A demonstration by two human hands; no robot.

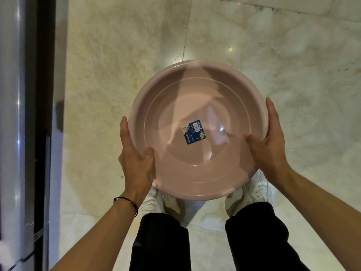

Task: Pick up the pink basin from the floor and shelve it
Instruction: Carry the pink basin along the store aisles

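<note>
The round pink basin (pixel 197 98) is held above the floor, open side up, right in front of me. A blue label (pixel 193 132) is stuck on its inner bottom. My left hand (pixel 134 159) grips its left rim, thumb inside and fingers along the outer edge. My right hand (pixel 271 145) grips the right rim the same way. The basin is empty.
Pale marble floor tiles (pixel 117 75) spread below the basin. A grey metal upright with a dark edge (pixel 23 114), perhaps a shelf unit, runs down the left side. My white shoes (pixel 256 192) and black trousers (pixel 160 241) show under the basin.
</note>
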